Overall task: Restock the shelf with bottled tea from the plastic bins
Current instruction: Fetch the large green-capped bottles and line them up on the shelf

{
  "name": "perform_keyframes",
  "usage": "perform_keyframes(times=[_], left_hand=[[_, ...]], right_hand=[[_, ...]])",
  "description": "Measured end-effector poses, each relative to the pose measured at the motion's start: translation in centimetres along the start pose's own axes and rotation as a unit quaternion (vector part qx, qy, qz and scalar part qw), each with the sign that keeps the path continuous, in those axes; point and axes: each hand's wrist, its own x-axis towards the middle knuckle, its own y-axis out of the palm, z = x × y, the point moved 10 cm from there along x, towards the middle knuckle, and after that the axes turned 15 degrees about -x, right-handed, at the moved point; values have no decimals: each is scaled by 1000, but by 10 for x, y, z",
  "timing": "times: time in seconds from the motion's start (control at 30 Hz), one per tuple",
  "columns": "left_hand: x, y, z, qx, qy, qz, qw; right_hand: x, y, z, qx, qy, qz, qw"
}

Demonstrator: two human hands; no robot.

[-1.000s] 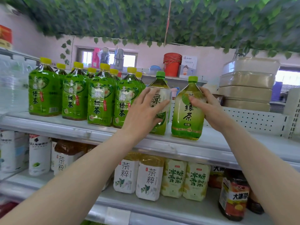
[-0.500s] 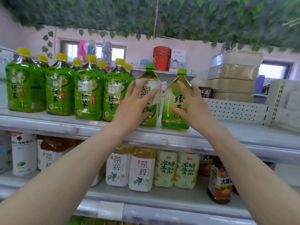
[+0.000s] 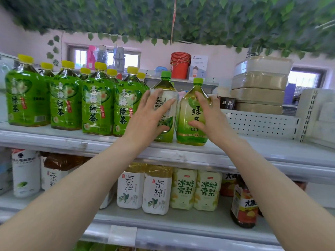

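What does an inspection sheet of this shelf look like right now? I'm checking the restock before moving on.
Surface: upper shelf, bare on the right.
Job's things: two green-capped tea bottles upright beside yellow-capped tea bottles.
Clutter: stacked tubs, red cups.
Hands: left hand and right hand, fingers spread, each against a green-capped bottle.
Cables: nothing seen.
Surroundings: leaf garland; lower shelf drinks.

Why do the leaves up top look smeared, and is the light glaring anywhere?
In the head view, the hanging leaves blur toward the corners, likely from head motion and the wide lens, which also bows the shelf edge. The windows are blown out white. Glare washes over the green-capped bottle under the left hand, while the right hand stays sharp.
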Motion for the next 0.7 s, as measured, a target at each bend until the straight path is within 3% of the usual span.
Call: perform_keyframes(times=[0.5, 0.7], left_hand=[[1, 2, 3, 22, -10, 11, 1000], [0, -1, -2, 42, -17, 27, 999]], right_hand=[[20, 28, -2, -22, -4, 33, 999], [6, 11, -4, -119, -50, 30, 991]])
